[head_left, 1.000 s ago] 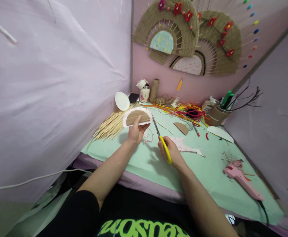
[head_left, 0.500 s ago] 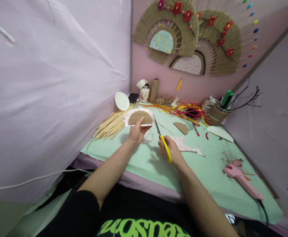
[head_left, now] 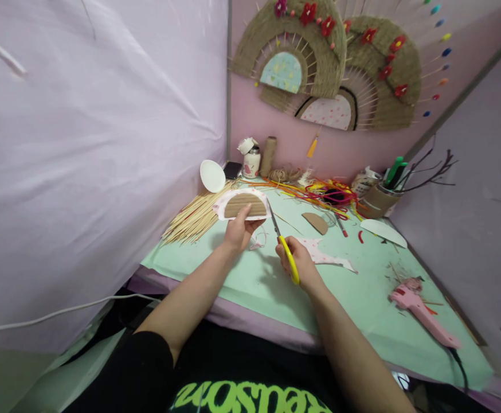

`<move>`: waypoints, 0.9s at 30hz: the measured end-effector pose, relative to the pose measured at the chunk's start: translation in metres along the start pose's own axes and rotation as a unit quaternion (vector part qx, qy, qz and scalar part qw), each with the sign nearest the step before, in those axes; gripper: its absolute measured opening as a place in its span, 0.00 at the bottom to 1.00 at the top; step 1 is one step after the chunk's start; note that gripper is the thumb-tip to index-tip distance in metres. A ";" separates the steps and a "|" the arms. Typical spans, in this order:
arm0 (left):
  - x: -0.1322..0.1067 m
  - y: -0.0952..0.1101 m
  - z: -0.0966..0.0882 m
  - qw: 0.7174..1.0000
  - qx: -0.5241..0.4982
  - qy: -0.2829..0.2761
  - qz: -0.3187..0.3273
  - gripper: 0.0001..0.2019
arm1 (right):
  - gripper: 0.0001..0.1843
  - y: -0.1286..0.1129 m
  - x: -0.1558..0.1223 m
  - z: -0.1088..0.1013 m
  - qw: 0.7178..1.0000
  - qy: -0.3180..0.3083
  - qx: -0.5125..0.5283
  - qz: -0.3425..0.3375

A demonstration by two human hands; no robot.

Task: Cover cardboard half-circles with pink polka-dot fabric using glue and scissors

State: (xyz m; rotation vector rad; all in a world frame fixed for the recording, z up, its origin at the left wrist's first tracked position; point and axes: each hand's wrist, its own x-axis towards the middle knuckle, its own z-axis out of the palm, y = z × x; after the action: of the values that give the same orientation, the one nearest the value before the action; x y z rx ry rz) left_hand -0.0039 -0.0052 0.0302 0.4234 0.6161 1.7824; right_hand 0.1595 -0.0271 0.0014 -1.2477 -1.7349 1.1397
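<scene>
My left hand (head_left: 238, 229) grips a half-round piece of corrugated cardboard (head_left: 244, 205), thumb on its brown face. Around the curved side, pink-dotted white fabric (head_left: 221, 207) shows as a border behind the cardboard. In my right hand (head_left: 297, 259) are yellow-handled scissors (head_left: 290, 261), their blades pointing up at the right edge of the fabric. Whether the blades touch the fabric I cannot tell. A dotted fabric scrap (head_left: 325, 254) lies on the table beside my right hand, and a thin curled strip (head_left: 257, 240) lies under my left.
Thin wooden sticks (head_left: 196, 219) lie at the left. Coloured pipe cleaners (head_left: 314, 195) and a twine roll (head_left: 268, 156) are at the back. A pink glue gun (head_left: 425, 315) lies at the right, near a white half-round (head_left: 383, 232) and a cardboard half-round (head_left: 315, 223).
Almost nothing differs. The whole view has shifted very slightly; both hands keep the same hold and position.
</scene>
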 end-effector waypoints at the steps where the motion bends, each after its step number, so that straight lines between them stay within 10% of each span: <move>1: 0.000 0.000 0.000 1.000 0.000 0.000 0.000 0.10 | 0.19 0.001 0.001 0.000 1.000 0.002 -0.001 0.000; 27: 0.007 0.004 -0.006 1.000 -0.013 0.020 0.005 0.12 | 0.18 -0.010 -0.001 -0.002 0.999 0.007 -0.050 0.015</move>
State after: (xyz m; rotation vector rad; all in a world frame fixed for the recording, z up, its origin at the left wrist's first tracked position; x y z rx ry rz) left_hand -0.0128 -0.0003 0.0278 0.3739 0.6181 1.8106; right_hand 0.1583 -0.0287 0.0112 -1.3424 -1.7860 1.0697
